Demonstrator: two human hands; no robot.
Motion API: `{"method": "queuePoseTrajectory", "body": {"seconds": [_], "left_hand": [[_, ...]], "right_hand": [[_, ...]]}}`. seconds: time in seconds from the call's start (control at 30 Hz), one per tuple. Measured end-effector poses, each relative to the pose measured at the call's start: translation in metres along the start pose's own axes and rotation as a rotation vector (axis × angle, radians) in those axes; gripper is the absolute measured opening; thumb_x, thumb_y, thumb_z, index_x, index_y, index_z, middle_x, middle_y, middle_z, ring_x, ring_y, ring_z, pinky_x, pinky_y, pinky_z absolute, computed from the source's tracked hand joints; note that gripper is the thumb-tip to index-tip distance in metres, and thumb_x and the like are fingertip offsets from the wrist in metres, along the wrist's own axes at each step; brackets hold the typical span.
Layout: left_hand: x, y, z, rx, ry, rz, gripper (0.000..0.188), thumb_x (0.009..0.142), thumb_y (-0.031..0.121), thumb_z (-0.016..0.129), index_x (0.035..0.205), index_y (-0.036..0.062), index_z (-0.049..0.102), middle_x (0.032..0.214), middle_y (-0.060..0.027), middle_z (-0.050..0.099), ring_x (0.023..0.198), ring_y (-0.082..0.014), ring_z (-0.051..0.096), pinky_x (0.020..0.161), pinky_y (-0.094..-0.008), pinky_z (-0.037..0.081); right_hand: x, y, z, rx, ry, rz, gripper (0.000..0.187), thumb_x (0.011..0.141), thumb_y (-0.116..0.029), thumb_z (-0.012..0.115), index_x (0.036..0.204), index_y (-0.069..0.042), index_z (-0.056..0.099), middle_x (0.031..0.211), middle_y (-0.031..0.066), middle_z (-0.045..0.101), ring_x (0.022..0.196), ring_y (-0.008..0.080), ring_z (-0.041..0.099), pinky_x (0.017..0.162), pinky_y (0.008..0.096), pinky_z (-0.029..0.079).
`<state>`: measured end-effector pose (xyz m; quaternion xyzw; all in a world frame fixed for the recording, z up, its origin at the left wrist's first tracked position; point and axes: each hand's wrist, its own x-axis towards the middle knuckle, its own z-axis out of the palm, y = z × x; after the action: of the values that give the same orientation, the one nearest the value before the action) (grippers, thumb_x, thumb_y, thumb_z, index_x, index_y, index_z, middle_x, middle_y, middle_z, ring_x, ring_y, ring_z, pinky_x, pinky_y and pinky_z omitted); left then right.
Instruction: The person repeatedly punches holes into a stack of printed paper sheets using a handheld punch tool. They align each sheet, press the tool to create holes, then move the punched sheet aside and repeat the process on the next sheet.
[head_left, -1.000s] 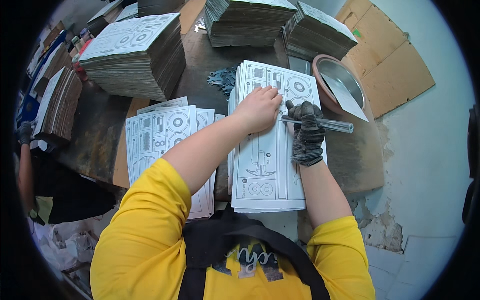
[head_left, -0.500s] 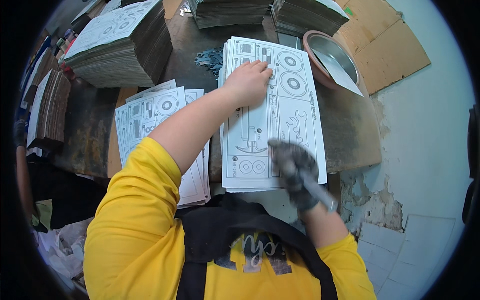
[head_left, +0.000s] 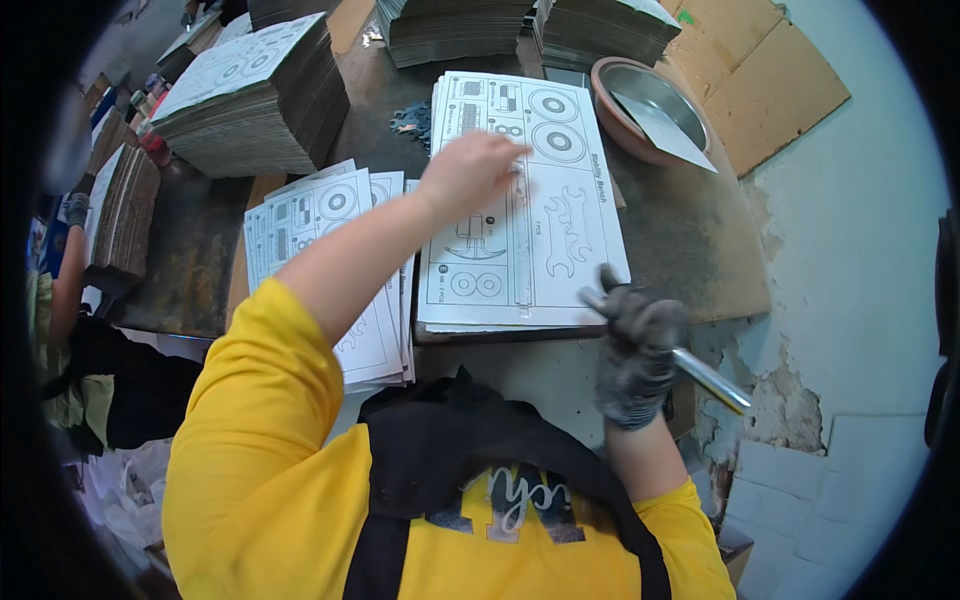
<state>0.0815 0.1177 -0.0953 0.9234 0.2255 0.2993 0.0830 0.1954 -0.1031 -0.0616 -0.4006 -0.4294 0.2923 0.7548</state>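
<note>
Printed sheets with line drawings of wrenches, rings and a hammer lie in a stack at the table's front edge. A strip with shiny, rough marks runs down the top sheet. Over its upper left part is my bare left hand, slightly blurred, fingers loosely stretched with nothing visible in them. My right hand, in a dark grey glove, is closed round a shiny metal rod just off the stack's lower right corner. The rod's long end points down to the right, its short end toward the sheets.
Loose printed sheets lie left of the stack. Tall piles of board stand at the back. Dark scraps lie behind the stack. A round basin holding a white sheet is at right. Another person's gloved hand shows far left.
My left hand has come up off the top sheet, its fingers drawn in a little. My right hand with the rod has moved right, away from the sheets. The view has shifted slightly.
</note>
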Motion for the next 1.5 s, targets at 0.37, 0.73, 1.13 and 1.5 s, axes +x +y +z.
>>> {"method": "queuePoseTrajectory", "body": {"seconds": [0.37,0.73,1.13,1.5], "left_hand": [[-0.09,0.119,-0.037,0.306,-0.278,0.276,0.063,0.061,0.01,0.068,0.12,0.0048,0.048,0.084,-0.0083,0.052,0.092,-0.0233,0.053,0.103,-0.0449,0.029],[-0.208,0.049,-0.106,0.388,0.214,-0.21,0.046,0.068,-0.006,0.058,0.113,0.0043,0.055,0.116,-0.0172,0.051,0.105,-0.0356,0.05,0.089,-0.0385,0.042],[-0.149,-0.014,-0.064,-0.02,-0.134,-0.303,0.046,0.074,0.0,0.054,0.12,0.0069,0.049,0.127,-0.0142,0.046,0.115,-0.0302,0.046,0.095,-0.0367,0.04],[0.033,-0.049,0.035,0.102,-0.117,-0.136,0.035,0.086,0.017,0.043,0.116,0.0003,0.049,0.125,-0.0167,0.047,0.119,-0.0296,0.042,0.102,-0.0393,0.03]], "right_hand": [[0.003,-0.018,-0.067,0.205,-0.02,-0.174,0.036,0.085,-0.022,0.053,0.059,-0.011,0.032,0.059,0.0007,0.031,0.06,0.0155,0.035,0.101,0.046,0.032],[0.024,-0.012,-0.079,0.319,-0.005,-0.2,0.036,0.087,-0.017,0.048,0.058,-0.011,0.03,0.054,0.0002,0.025,0.055,0.0156,0.032,0.099,0.0484,0.033],[0.079,0.03,0.008,0.227,-0.15,-0.064,0.034,0.085,-0.027,0.054,0.064,-0.011,0.033,0.061,-0.0005,0.028,0.061,0.0152,0.034,0.1,0.0452,0.033],[0.146,0.137,0.017,-0.003,-0.145,0.163,0.023,0.085,-0.026,0.057,0.078,-0.004,0.053,0.073,0.0055,0.057,0.066,0.0123,0.051,0.065,0.0282,0.044]]}}
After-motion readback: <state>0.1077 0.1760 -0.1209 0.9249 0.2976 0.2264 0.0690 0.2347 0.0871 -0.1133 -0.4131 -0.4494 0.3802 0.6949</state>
